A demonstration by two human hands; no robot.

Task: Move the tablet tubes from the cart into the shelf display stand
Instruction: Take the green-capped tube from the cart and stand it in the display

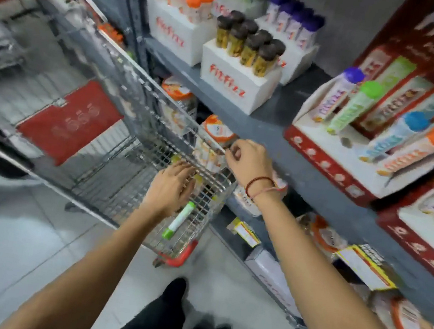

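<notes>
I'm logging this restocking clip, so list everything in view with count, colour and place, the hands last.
cart: one, wire with red trim, left of the shelf.
green-capped tube: one, white, in the cart's near corner.
display stand: one, red and white, right on the shelf, holding four tubes: purple, green, blue and orange caps.
white blocks: four seen, upper shelf, holding orange-, brown-, purple- and green-topped tubes.
red panel: one, in the cart.
left hand: reaching into the cart above the tube.
right hand: closed on the cart rim.
</notes>
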